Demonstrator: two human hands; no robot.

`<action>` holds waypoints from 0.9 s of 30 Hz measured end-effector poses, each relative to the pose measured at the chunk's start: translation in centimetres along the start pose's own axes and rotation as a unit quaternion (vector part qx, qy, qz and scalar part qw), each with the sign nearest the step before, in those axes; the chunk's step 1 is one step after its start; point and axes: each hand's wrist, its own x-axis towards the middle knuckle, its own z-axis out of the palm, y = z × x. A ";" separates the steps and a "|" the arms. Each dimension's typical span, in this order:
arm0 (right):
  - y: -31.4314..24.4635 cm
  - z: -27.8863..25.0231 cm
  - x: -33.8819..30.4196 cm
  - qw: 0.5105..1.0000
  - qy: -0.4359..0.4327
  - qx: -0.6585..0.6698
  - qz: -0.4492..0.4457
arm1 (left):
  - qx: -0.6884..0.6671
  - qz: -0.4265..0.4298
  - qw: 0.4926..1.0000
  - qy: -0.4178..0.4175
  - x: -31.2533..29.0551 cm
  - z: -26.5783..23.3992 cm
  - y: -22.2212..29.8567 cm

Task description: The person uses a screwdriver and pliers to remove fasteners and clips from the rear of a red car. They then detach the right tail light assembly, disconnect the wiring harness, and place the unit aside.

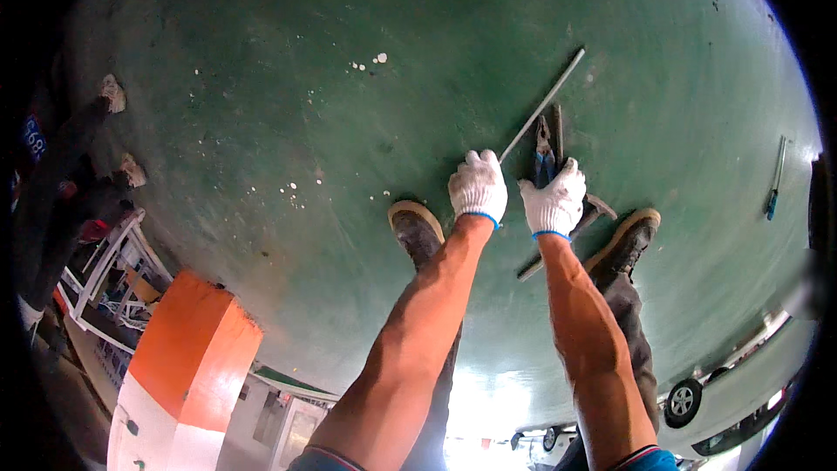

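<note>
Rod (542, 106) end hidden inside your left hand (478, 187) fist; right hand (554, 202) closed over pliers (545, 157), hammer (567, 235) beneath, screwdriver (775, 181) well right.

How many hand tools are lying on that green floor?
3 that I can make out: pliers just beyond the right hand, a hammer by the right shoe, and a blue-handled screwdriver far right. The hands may hide others.
</note>
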 end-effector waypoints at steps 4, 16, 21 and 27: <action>0.7 -2.1 1.0 0.998 -0.056 0.039 -0.004 | -0.234 -0.096 0.957 -0.140 -1.3 -3.4 0.3; 3.3 -0.2 0.2 0.993 -0.030 0.115 -0.014 | -0.268 -0.068 0.960 -0.045 -1.4 -2.1 3.3; 2.9 -3.3 1.4 0.947 -0.154 0.282 0.020 | -0.360 -0.021 0.921 -0.145 1.9 2.5 5.7; 4.0 -3.1 -3.5 0.884 -0.289 0.358 0.084 | -0.446 -0.076 0.843 -0.291 -1.7 -3.7 6.1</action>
